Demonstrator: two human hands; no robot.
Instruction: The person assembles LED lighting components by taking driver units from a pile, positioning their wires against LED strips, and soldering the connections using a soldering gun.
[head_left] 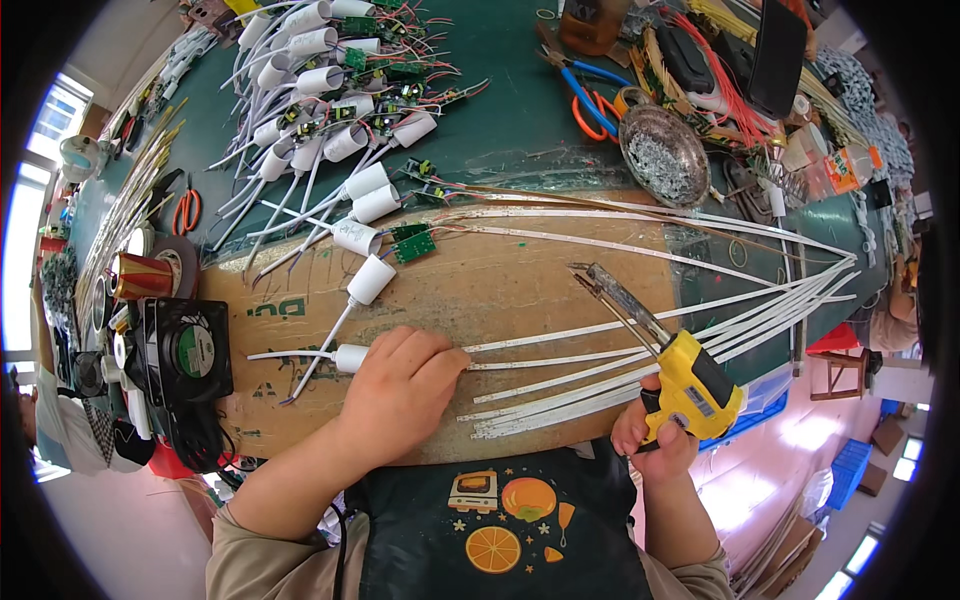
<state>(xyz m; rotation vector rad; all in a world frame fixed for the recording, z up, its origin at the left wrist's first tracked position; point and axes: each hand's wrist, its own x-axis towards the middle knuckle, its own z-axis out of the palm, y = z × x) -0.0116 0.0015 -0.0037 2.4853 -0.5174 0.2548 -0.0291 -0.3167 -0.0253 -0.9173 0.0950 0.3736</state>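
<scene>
My left hand is closed low over the brown board, fingertips at the end of one white strip. From under its knuckles sticks a white cylindrical housing with a white cable; what the fingers pinch is hidden. My right hand grips the handle of a yellow and black soldering gun. Its metal tip points up and left, above the strips. Several more narrow white strips fan out across the board, bunching together at the right. Beyond my left hand, a small green circuit board is wired to another housing.
Many white housings with circuit boards are heaped at the back left. A black fan stands at the left. Blue-handled pliers and a metal dish of greyish bits lie at the back right. Orange-handled scissors lie left.
</scene>
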